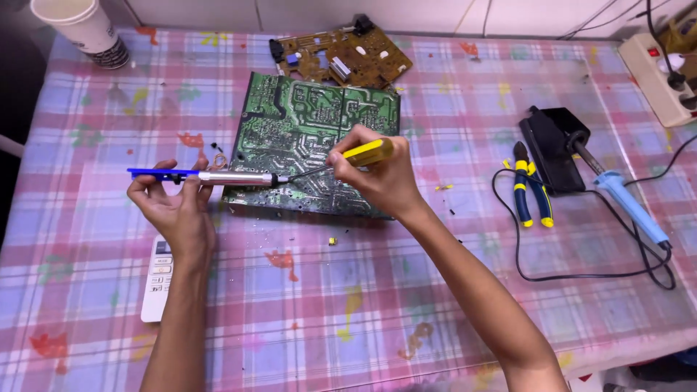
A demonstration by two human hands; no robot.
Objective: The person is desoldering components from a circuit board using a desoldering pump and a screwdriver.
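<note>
Nearest us, a white remote control (158, 279) lies on the plaid tablecloth (348, 312), partly under our left forearm. Just above it, our left hand (174, 207) closes its fingers around a desoldering pump (210, 176), a silver barrel with a blue plunger. Its long axis runs level, left to right, with the tip pointing right towards our other hand. Our right hand (381, 178) pinches a yellow-handled tool (363, 154) in a pen grip, its dark shaft slanting down and left so that the two tips nearly meet over the green circuit board (312, 141). The board lies flat beneath both hands, solder side up. Our right hand rests over it, while the left is at its left edge. Further right lie blue-and-yellow pliers (532, 190) and a blue soldering iron (624, 192) beside its black stand (555, 149). Beyond sit a brown circuit board (341, 56), a paper cup (83, 30) and a power strip (664, 76).
</note>
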